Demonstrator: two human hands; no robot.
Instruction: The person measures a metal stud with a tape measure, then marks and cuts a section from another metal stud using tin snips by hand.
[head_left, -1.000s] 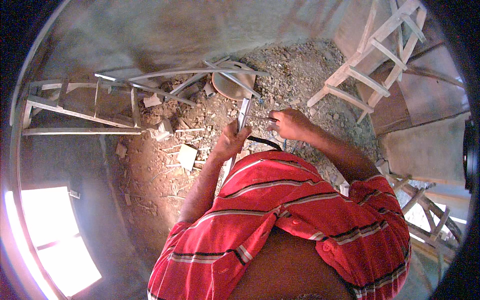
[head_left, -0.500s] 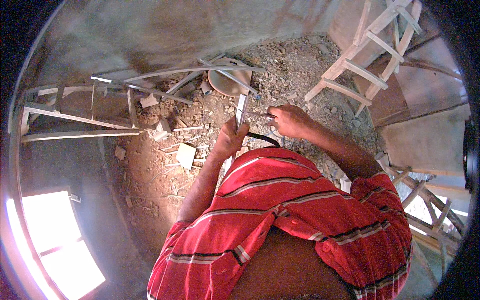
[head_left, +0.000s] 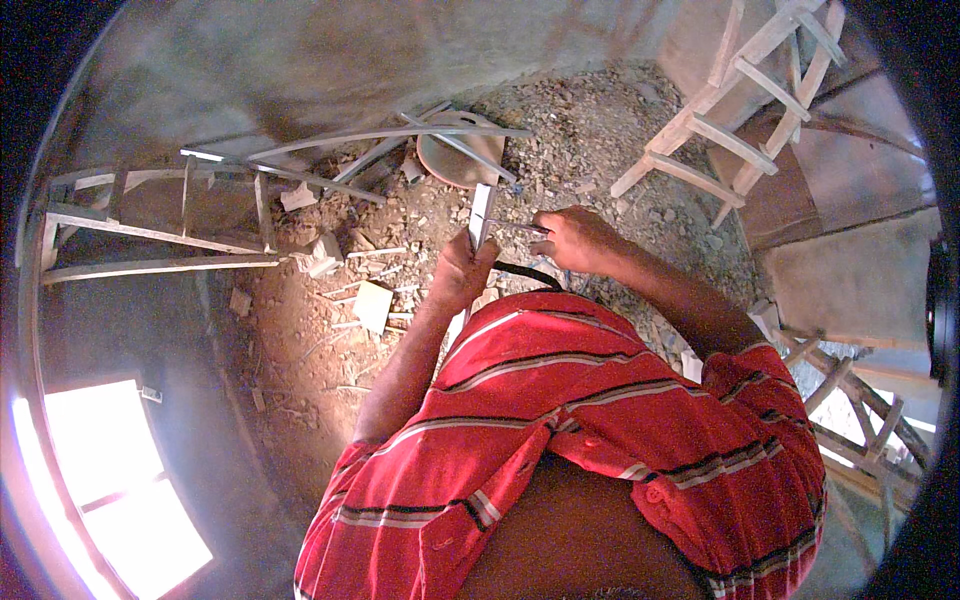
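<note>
A long, pale, shiny bar (head_left: pixel 481 207) points away from me, with my left hand (head_left: pixel 463 270) closed around it. Its near part runs back beside my red striped shirt. My right hand (head_left: pixel 578 240) is closed on a thin dark tool (head_left: pixel 516 227), whose kind I cannot make out. The tool reaches left to the bar just beyond my left fist; whether it touches the bar is too small to tell. A black curved band (head_left: pixel 530 273) lies between my left hand and the shirt front.
Rubble (head_left: pixel 590 130) covers much of the floor. Beyond the bar sits a round shallow pan (head_left: pixel 460 160) with wooden strips across it. Wooden ladders stand at the left (head_left: pixel 160 230) and right (head_left: pixel 720 145). A yellowish square piece (head_left: pixel 373 306) lies among sticks.
The bar's far end sits very slightly farther from me. Both hands keep nearly the same place and grip.
</note>
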